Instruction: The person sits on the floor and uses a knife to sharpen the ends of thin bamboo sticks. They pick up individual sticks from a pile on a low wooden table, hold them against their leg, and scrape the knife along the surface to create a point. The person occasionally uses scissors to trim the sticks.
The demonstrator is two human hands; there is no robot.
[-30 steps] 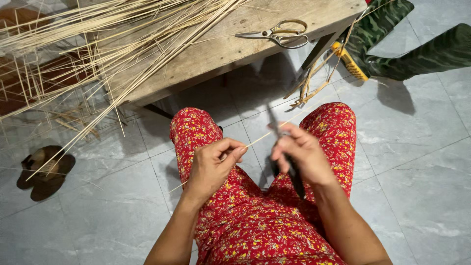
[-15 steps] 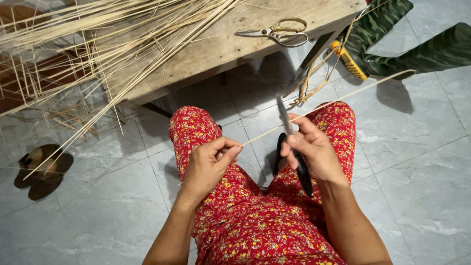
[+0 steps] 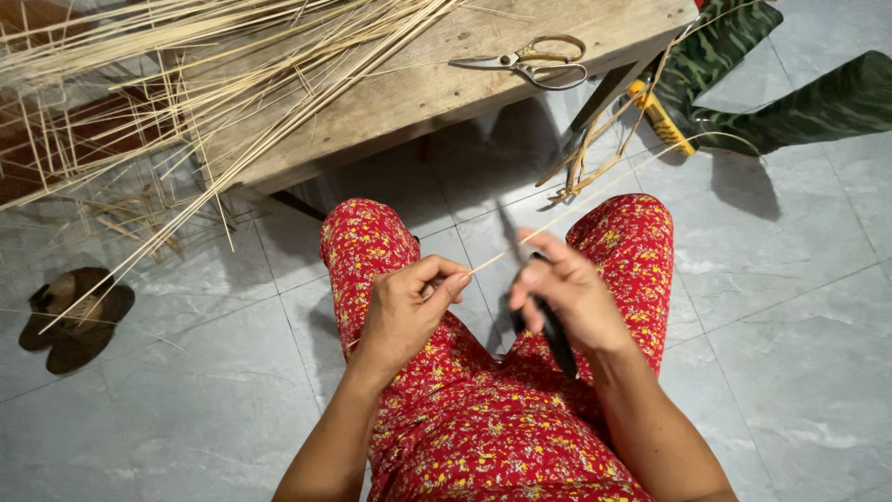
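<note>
The left hand [image 3: 404, 311] pinched a thin bamboo strip [image 3: 595, 191] above the lap. The right hand [image 3: 567, 293] gripped a dark-handled knife [image 3: 548, 325], its blade now drawn nearer the left fingers than a moment before. Scissors [image 3: 530, 63] lay at the counter's [image 3: 418, 93] right end.

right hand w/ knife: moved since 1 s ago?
Yes, slightly. The right hand with the knife has shifted toward the right knee, away from the left hand; the scissors on the bench stay put.
</note>
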